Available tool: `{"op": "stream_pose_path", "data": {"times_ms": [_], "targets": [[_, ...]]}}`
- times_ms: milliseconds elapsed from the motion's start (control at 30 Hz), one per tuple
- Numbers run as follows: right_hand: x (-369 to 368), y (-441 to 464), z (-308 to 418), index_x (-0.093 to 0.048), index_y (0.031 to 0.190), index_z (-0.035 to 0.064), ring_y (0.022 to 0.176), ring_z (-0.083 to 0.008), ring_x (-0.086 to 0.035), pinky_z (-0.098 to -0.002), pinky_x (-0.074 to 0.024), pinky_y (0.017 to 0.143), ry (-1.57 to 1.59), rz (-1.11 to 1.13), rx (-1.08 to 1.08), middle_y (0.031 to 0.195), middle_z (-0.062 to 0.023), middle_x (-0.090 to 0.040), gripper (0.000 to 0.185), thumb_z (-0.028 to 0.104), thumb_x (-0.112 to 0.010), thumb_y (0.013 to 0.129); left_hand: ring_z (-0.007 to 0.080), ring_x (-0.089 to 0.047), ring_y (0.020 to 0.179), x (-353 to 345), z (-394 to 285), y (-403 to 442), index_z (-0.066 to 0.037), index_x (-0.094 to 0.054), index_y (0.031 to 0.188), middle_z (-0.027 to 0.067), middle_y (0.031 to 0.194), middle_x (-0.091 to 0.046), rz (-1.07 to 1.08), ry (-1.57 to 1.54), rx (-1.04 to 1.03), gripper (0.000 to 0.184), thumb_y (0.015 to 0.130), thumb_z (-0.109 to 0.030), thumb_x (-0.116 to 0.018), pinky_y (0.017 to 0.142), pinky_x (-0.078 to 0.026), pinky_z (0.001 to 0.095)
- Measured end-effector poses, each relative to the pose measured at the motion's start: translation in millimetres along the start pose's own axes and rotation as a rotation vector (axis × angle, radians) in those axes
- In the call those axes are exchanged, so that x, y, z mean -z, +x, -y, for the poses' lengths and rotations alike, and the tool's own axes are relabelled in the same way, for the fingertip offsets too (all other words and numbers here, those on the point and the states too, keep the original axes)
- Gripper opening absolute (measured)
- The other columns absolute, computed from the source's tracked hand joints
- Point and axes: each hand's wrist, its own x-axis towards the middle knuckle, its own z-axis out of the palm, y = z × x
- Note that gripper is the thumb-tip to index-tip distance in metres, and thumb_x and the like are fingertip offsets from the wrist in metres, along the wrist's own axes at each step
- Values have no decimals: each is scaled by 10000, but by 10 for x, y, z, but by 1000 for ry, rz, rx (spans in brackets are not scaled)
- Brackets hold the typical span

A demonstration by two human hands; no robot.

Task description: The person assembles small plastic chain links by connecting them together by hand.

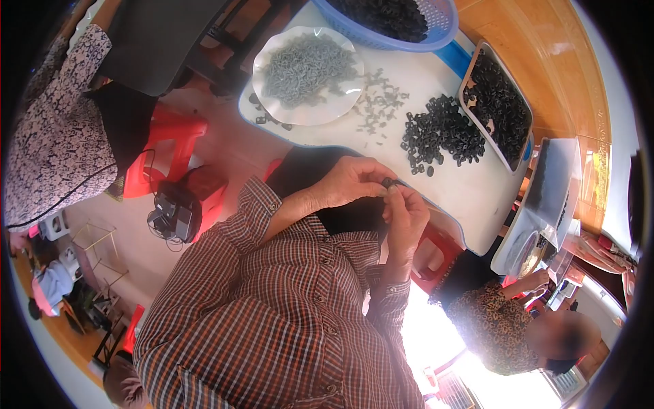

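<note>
My left hand (347, 183) is closed, its thumb and fingertips pinching a small black part (388, 183) at the table's near edge. Meeting it from the right, my right hand (407, 217) is also closed, with its fingertips on the same piece. Just beyond my hands, a pile of small black parts (443, 133) lies on the white table (327, 135). Small translucent grey pieces (381, 99) are scattered to the left of that pile. More of them are heaped on a white wavy-rimmed plate (262, 65).
A blue plastic basket (443, 24) of black pieces stands at the far edge. To the right is a metal tray (470, 82) full of black parts. A person in a patterned top (490, 320) sits at right; another person's floral sleeve (75, 75) shows at left, near red stools (174, 133).
</note>
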Motion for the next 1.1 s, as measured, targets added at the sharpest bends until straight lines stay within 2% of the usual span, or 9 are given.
{"op": "stream_pose_path", "data": {"times_ms": [500,733,800,867,1100], "targets": [[-10,16,-45,-635,858,-6,514,-44,-490,-172,-347,451,44,-10,-28,695,-20,-604,151,140,-630,896,100,-625,883,21,49,-4,0,-644,1092,55,951,-676,17,-60,12,261,841,-54,-690,806,-509,253],[74,69,-76,-662,917,-32,555,-72,-557,-184,-421,480,145,121,-76,750,-57,-649,143,106,-626,903,95,-622,830,58,-2,-19,-5,-648,1095,49,907,-682,7,44,31,271,836,-66,-695,763,-512,246],[90,78,-68,-664,946,-37,566,-82,-574,-190,-443,489,171,141,-84,764,-65,-657,150,101,-621,907,46,-589,767,64,-24,-19,-16,-659,1089,9,834,-657,-2,26,61,268,825,-36,-699,711,-493,211],[111,90,-51,-660,967,-44,580,-102,-595,-201,-467,501,163,188,-94,782,-77,-664,156,92,-603,917,44,-585,754,56,1,-15,-14,-661,1083,5,820,-654,-9,-32,72,263,824,-38,-700,704,-489,207],[222,192,-134,-657,971,-50,577,-121,-605,-205,-470,503,205,280,-136,788,-91,-670,165,96,-611,911,45,-582,720,58,-33,-17,-12,-665,1080,-10,768,-640,15,-94,79,262,825,-52,-709,685,-484,200]]}}
